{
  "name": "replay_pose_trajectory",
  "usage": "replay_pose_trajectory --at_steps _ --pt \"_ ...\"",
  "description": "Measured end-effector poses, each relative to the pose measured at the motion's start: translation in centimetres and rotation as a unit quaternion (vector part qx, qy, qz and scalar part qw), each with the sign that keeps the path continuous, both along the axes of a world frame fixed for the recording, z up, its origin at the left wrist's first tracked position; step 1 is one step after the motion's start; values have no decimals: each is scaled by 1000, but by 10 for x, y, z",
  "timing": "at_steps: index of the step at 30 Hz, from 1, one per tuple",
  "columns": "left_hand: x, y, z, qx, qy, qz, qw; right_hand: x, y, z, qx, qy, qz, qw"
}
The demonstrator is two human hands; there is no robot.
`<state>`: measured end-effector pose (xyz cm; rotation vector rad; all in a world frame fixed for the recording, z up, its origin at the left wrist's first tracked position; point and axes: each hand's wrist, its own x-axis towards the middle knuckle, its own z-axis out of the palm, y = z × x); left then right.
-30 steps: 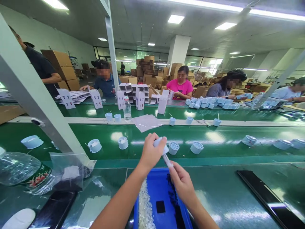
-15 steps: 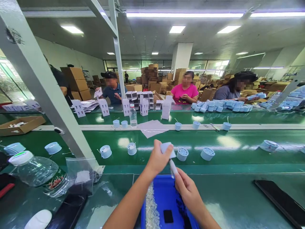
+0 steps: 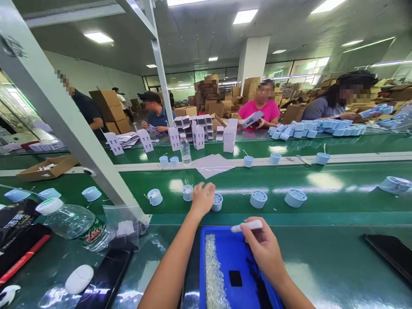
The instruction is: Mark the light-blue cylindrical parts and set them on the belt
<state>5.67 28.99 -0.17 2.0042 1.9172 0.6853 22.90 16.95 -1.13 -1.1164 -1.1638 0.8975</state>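
Observation:
My left hand [image 3: 202, 199] is over the green conveyor belt [image 3: 322, 180], fingers curled, with nothing showing in them. It is right beside a pale-blue plastic cup [image 3: 217, 201] with a slotted top, and another cup [image 3: 187, 192] stands on its left. My right hand [image 3: 264, 249] grips a white stick [image 3: 247, 225] and is above the near edge of a blue tray [image 3: 225, 253]. In that tray lies a strip of small clear beads [image 3: 214, 270]. A black square [image 3: 235, 278] sits beside it.
More pale-blue cups [image 3: 258, 199] stand along the belt. To the left are a plastic bottle [image 3: 69, 221], a plastic bag [image 3: 122, 223] and a steel frame post [image 3: 74, 120]. A black tablet [image 3: 389, 259] lies on the right. Several co-workers sit beyond the belt.
The cup held in my left hand now stands on the belt. My right hand has drawn the white stick away from it and holds it level. The view has turned slightly.

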Motion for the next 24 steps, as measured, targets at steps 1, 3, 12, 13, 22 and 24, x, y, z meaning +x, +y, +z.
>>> replay_pose_trajectory --at_steps 1,3,12,13,22,24 --pt "-8 2 0 17 25 39 999 -2 0 -2 8 5 23 1000" --pt "-24 5 -1 0 79 76 994 -5 1 -5 12 13 72 997" --pt "-43 14 -4 -78 110 1 991 -11 1 -10 -11 -46 131 990" --pt "-42 14 -3 -88 111 -7 990 -11 1 -10 -14 -49 134 990" --pt "-42 11 4 -140 91 -17 986 -13 2 -12 -8 -82 140 987" --pt "-41 10 6 -142 88 -13 986 -12 1 -11 0 -98 132 986"
